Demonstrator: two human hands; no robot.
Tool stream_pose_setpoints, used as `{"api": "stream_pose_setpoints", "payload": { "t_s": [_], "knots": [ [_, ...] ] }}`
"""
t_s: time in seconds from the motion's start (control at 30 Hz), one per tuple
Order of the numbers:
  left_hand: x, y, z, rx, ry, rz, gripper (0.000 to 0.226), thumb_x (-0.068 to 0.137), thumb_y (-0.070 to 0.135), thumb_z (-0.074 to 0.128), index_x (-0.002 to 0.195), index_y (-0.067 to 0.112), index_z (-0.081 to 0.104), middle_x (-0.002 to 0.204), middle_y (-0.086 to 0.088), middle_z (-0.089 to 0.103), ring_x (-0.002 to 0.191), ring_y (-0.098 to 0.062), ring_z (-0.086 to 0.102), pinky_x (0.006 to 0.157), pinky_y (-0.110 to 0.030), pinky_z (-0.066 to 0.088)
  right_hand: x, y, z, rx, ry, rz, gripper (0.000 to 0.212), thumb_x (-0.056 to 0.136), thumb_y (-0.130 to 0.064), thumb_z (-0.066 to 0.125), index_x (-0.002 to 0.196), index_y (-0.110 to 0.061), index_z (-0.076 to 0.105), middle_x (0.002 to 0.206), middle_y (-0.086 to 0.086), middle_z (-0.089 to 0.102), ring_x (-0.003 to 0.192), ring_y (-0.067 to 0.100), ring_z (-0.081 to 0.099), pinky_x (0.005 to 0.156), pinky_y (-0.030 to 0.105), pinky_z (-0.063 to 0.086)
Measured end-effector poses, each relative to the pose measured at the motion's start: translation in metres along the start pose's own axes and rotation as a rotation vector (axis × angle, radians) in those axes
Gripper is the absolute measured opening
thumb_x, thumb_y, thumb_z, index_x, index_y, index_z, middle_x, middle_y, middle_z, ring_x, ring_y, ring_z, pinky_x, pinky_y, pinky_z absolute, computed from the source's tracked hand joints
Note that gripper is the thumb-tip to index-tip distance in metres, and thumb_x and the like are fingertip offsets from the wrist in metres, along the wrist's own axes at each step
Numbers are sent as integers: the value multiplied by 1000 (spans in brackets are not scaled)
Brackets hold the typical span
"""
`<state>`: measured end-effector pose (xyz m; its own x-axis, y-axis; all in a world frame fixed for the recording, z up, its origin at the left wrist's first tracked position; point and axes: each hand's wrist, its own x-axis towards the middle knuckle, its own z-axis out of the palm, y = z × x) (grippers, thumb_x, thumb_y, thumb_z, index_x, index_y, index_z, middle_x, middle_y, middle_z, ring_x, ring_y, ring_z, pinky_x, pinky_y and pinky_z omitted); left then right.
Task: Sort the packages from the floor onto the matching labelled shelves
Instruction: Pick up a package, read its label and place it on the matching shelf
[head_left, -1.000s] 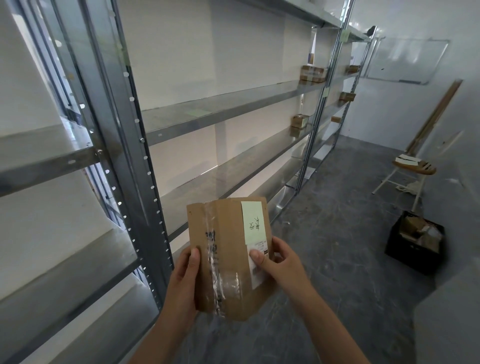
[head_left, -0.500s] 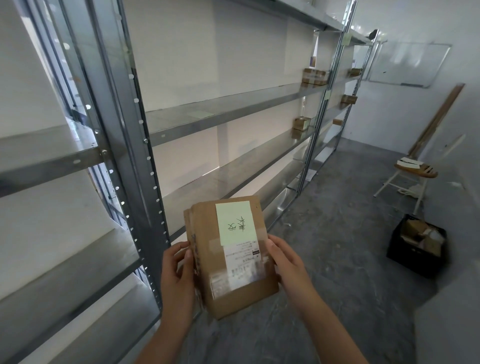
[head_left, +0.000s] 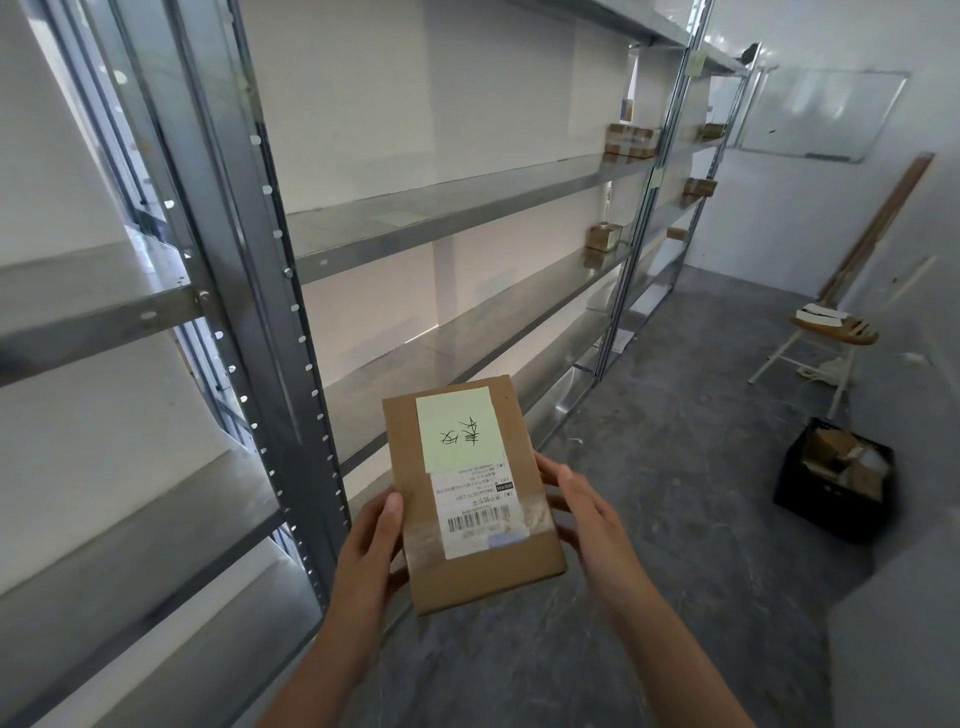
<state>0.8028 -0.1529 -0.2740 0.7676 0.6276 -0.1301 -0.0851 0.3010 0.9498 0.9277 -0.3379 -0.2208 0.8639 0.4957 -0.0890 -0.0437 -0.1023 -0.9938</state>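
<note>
Holding a cardboard package (head_left: 472, 499) up in front of the metal shelves (head_left: 467, 208), left hand (head_left: 371, 551) and right hand (head_left: 587, 512) clamped on its two long sides, fingers (head_left: 545, 462) wrapped round the edges. Green note (head_left: 460, 428) and barcode label (head_left: 480, 512) face up, above the floor (head_left: 675, 467).

White walls (head_left: 810, 218) close in a narrow room with a dark grey, mottled concrete floor (head_left: 675, 467). A whiteboard (head_left: 821, 114) hangs on the far wall, and a long wooden plank (head_left: 878, 228) leans in the far right corner. Near it stands a round wooden stool (head_left: 831, 332) on white legs. Pale daylight comes in at the left edge, behind the metal uprights.
</note>
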Motion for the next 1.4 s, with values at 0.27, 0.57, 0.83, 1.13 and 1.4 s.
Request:
{"api": "stream_pose_setpoints", "payload": {
  "t_s": [0.27,0.57,0.83,1.13,1.4],
  "knots": [
    [3,-5,0,-207,-49,-81,64,73,60,79,126,30,62,121,-8,73,105,-29,72,78,-44,62,3,0,-12,115,-9,-71,40,108,-38,38,134,-30,67,132,-7,73,125,11,66,105,35,48],
    [-9,-14,28,-370,-31,-46,73,68,56,82,132,53,49,117,8,74,101,-20,75,78,-51,60,-1,12,-12,227,136,-98,42,86,-52,62,118,-29,74,123,14,72,121,35,64,110,48,48],
    [-7,-27,49,-431,44,-69,70,73,49,79,134,57,45,122,2,72,96,-22,76,76,-55,58,1,13,-1,242,158,85,62,95,-63,38,150,-35,42,159,0,42,148,19,37,123,51,29],
    [-21,-33,66,-458,55,-87,73,64,54,86,122,70,44,131,-1,67,113,-32,70,82,-60,58,1,19,3,310,118,17,81,88,-67,59,158,-40,29,159,5,46,139,30,53,118,56,40],
    [-13,-24,38,-259,115,-89,65,77,75,49,130,39,59,136,7,62,127,-22,56,104,-53,45,6,18,-16,316,258,55,76,82,-59,62,151,-29,49,130,6,71,115,26,70,96,44,58]
  ]
}}
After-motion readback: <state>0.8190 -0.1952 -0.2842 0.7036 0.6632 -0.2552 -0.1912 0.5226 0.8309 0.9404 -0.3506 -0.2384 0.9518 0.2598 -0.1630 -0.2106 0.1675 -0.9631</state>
